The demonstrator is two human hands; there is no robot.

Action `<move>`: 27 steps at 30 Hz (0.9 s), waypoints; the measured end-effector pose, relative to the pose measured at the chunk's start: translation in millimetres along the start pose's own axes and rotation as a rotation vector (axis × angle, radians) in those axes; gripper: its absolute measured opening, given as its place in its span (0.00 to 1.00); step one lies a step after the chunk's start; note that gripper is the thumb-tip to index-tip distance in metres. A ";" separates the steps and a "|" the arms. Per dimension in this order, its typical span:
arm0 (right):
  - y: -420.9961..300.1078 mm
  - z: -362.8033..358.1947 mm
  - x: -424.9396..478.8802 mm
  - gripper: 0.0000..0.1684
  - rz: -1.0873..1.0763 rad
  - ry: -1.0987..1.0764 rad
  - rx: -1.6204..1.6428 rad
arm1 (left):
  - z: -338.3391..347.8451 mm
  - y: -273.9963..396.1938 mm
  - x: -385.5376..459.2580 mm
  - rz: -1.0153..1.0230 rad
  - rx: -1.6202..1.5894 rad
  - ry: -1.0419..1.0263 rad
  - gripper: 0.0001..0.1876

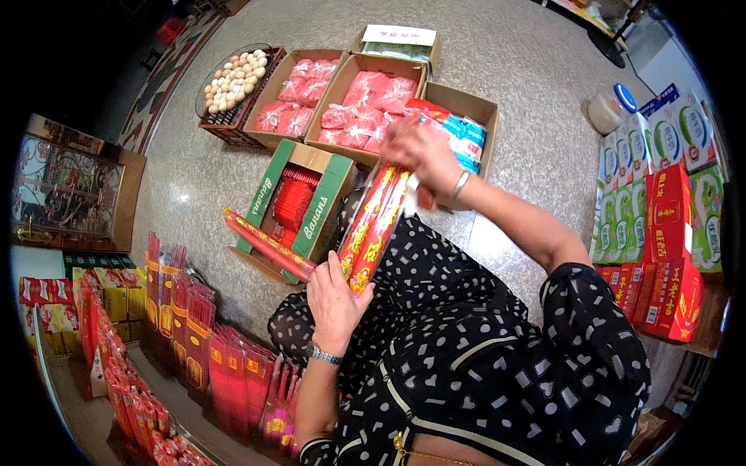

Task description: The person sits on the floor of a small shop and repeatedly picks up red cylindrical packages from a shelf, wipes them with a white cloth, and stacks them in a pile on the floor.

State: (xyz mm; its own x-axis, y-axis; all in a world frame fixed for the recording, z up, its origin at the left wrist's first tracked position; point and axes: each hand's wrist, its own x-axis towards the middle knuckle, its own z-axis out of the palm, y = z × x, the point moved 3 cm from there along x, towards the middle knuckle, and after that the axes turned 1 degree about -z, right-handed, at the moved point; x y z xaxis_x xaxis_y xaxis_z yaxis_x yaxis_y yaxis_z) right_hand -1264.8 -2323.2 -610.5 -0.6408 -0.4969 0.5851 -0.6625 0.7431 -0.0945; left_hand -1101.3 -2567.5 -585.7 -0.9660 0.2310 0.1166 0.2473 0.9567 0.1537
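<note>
My left hand [335, 297] grips the lower end of a clear-wrapped pack of red candle-like sticks [373, 227] with gold writing, held slanted above my lap. A single red stick [268, 244], also gold-printed, juts out to the left from the same hand. At the pack's upper end is my right hand [422, 154], blurred, with its fingers bent over that end. Something white [411, 197] shows just beneath it, too unclear to name. Whether the right hand grips the pack or something else cannot be made out.
Beyond my knees stand a green-and-white banana carton [315, 212] and cartons of pink bundles [367, 105]. A wire basket of eggs [236, 81] rests on a brown crate. Red incense packs [233, 367] line a shelf at left. Drink cartons [670, 215] are stacked at right.
</note>
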 end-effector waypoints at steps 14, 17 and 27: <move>-79.0 -4.9 -9.9 0.30 -0.007 -0.143 0.452 | 8.1 -6.5 1.6 -0.023 -0.122 -0.020 0.46; -35.0 -5.8 -11.8 0.31 -0.050 -0.185 0.256 | 9.5 -3.8 1.1 -0.023 -0.126 -0.042 0.46; -40.0 -30.8 23.5 0.33 -0.063 -0.527 0.138 | 6.0 -4.9 0.9 -0.040 -0.143 -0.062 0.47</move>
State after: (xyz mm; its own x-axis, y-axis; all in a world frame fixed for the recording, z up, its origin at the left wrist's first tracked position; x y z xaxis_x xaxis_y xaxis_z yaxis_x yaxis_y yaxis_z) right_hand -1241.4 -2350.8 -568.2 -0.6825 -0.7220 0.1135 -0.7277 0.6568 -0.1978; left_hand -1103.8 -2570.9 -592.2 -0.9771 0.2077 0.0470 0.2122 0.9315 0.2954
